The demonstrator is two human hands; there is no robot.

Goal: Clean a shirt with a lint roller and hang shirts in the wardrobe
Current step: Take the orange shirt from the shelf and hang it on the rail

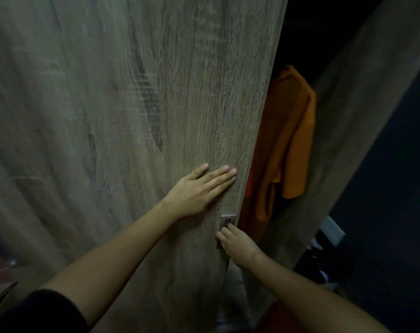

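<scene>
Left hand [199, 188] flat on wardrobe door [108, 116]; right hand [237, 243] at handle [228, 221].

Left hand [199, 188] lies flat, fingers extended; right hand [237, 243] has fingers curled.

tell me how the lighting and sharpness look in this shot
Head view: dim overall; the wardrobe interior is near black, though the orange shirt stays visible; the wood-grain door looks soft; wide-angle bowing curves the door edge; the left hand is fairly sharp.
</scene>
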